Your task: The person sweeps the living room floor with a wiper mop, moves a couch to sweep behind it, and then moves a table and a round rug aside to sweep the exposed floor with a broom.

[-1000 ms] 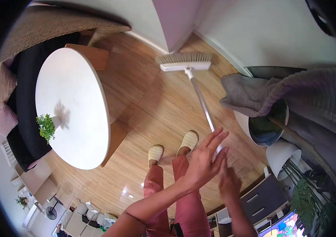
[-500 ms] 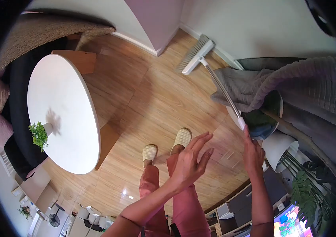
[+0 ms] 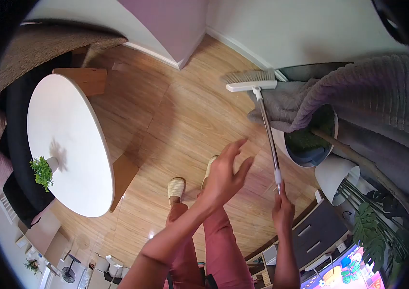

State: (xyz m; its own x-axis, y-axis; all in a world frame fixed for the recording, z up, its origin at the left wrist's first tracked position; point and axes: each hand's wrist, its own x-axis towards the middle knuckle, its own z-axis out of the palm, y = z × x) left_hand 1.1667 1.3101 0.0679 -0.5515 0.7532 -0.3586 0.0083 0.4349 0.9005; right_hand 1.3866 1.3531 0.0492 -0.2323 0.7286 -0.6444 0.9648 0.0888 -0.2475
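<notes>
My right hand [image 3: 284, 209] is wrapped round the handle of a broom [image 3: 268, 130], with the index finger laid along the pole. The broom's white head [image 3: 251, 85] rests near the wall, beside the grey curtain, its pale bristles pointing away from me. Over my legs, left of the pole, my left hand [image 3: 227, 177] is held out with its fingers apart and nothing in it. It does not touch the broom.
A white oval table [image 3: 74, 144] with a small green plant [image 3: 42, 172] stands at the left. On the right are a grey curtain [image 3: 358, 96], a large planter [image 3: 310, 161], a white pot [image 3: 334, 180] and a dark cabinet [image 3: 315, 231].
The broom passed from between both hands into my right hand alone. Its head moved right along the wall and turned. My left hand drew away leftward, and the view shifted.
</notes>
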